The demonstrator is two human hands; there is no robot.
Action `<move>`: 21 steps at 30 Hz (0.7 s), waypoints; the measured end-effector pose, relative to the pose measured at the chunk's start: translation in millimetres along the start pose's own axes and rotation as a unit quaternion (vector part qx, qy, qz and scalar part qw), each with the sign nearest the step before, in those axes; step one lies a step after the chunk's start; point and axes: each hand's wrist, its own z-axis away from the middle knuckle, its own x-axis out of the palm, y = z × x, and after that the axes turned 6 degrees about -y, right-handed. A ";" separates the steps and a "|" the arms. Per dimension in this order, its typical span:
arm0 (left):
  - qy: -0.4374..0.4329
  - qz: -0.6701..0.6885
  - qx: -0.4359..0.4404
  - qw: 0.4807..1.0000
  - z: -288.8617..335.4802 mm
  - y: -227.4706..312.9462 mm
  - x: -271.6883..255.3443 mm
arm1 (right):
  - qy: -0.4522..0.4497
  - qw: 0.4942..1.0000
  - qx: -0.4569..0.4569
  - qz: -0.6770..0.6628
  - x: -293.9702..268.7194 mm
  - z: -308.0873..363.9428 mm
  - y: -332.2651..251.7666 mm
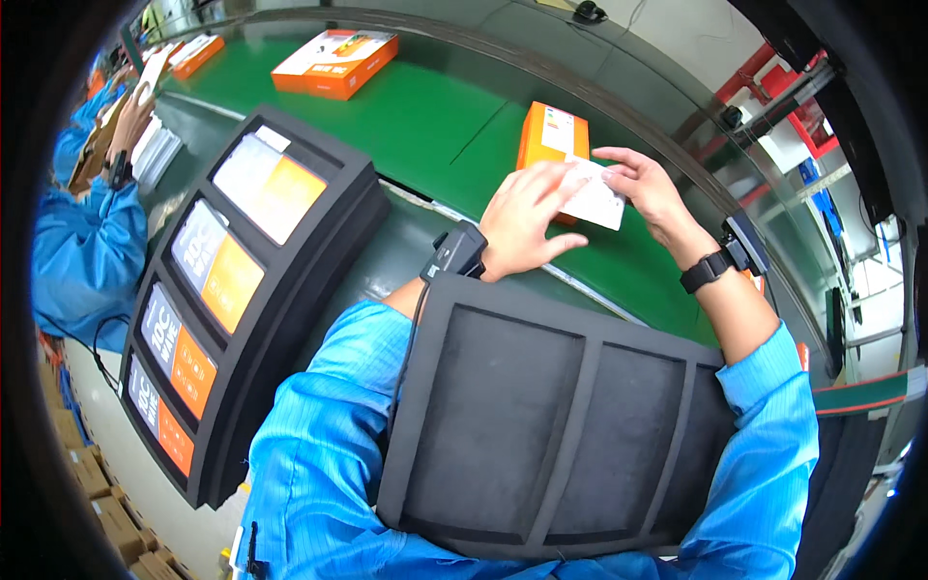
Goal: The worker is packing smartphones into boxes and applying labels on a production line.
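Your right hand (650,193) is pinching the white card (597,203) near its upper right edge while your left hand (524,217) is curving beside it, contact unclear; keeping that grip light is probably preventing creases. Beyond the card, an orange box (553,130) is standing close; the green belt (425,106) is offering room leftward, while the black tray (493,406) is limiting movement between your forearms.

1. Left hand (527,215): back facing up, thumb stuck out well away from the fingers, so pretty loose.
2. Right hand (655,193): fingers bent, pointing left toward the other hand. Can't tell if it's pinching.
3. Left forearm (402,296) angles up and right, right forearm (732,311) up and left.
4. Fingertips near each other, wrists well apart.
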 end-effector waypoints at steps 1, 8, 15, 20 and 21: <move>-0.022 -0.044 0.061 0.997 -4.5 1.6 0.3 | 0.011 1.000 -0.002 -0.002 0.5 0.7 -1.1; 0.014 -0.136 0.120 0.983 -26.1 -29.9 35.7 | 0.019 0.990 -0.033 0.138 -21.6 3.1 18.0; -0.127 -0.193 0.055 0.971 -22.7 -39.1 13.6 | 0.120 0.926 -0.069 0.350 -35.8 141.8 -69.8; -0.155 -0.170 -0.016 0.973 4.7 -56.0 -5.7 | 0.172 0.883 -0.117 0.420 -25.5 337.6 -128.3; -0.201 -0.174 -0.055 0.962 9.6 -58.2 -15.7 | 0.184 0.874 -0.116 0.434 -21.3 376.3 -138.5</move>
